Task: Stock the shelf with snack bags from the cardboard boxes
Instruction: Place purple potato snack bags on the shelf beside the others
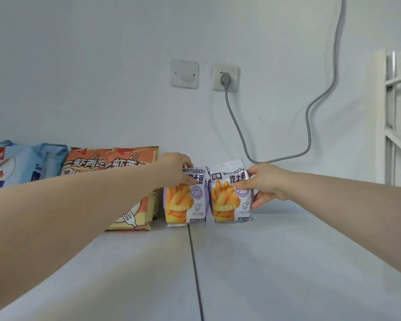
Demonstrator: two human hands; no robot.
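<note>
A pale wall point(102, 66) fills the upper half of the frame, and the white shelf point(287, 262) spreads across the lower half, its back edge meeting the wall just behind the bags. A dark seam point(195, 262) runs from the bottom centre up to the bags and splits the shelf into two panels. Bare shelf stretches from centre frame to the right edge, and more lies in the foreground under both forearms. At the far right stands a white barred frame point(398, 112). At left, the orange bags point(116, 167) lean against the wall, with the blue bags point(21, 165) beside them at the left edge. Just right of the orange bags, at centre frame, two purple fries bags stand upright on the shelf, side by side and touching. The left fries bag point(183, 205) sits over the top of the seam, and the right fries bag point(227, 205) tilts slightly. The left hand point(174, 169) grips the left bag's top, fingers curled over it and thumb on the front. The right hand point(266, 184) pinches the right bag's right edge, thumb in front and fingers behind. A grey cable point(308, 117) hangs from upper right, loops down behind the right bag and rises to a socket point(225, 77), which is beside a blank plate point(184, 74).
</note>
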